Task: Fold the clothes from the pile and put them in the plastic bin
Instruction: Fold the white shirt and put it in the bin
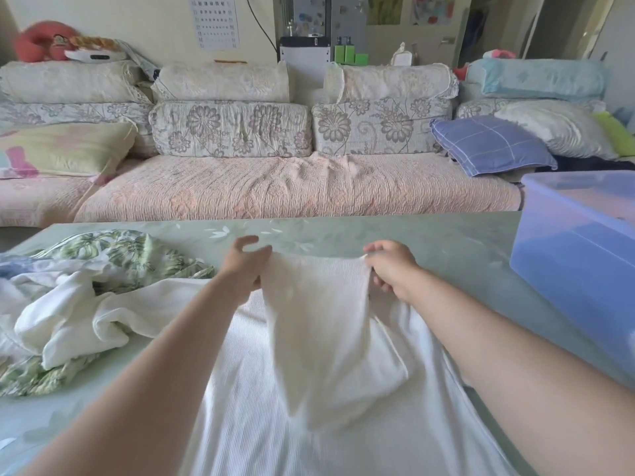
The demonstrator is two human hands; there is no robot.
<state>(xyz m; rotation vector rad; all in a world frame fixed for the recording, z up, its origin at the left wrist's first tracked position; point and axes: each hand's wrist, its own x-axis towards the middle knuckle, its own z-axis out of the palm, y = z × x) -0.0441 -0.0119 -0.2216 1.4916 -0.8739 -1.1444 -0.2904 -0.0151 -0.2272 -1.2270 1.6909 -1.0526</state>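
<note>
The white ribbed garment (323,338) lay spread on the table (446,242) directly before the person. One part of it was raised between the two hands. The left hand (245,269) pinched the raised flap's left corner, with one finger lifted free above the cloth. The right hand (391,269) had its fingers curled round the right corner. The top edge was stretched taut between them, above the far end of the garment.

The pile (86,304) sat left of the left forearm, just beside the garment. The plastic bin (577,242) stood on the table to the right, apart from the right hand.

The frame's lower edge cut off the garment's near end, and the right edge cut off the bin. The hanging flap was blurred, so what kind of garment it was could not be told. The bin's contents were unclear through its walls.

The garment was finely ribbed and soft. The pile mixed crumpled white cloth with a green leaf-print fabric (130,249). The bin was translucent blue with rounded corners. The table cover was pale green and smooth.
</note>
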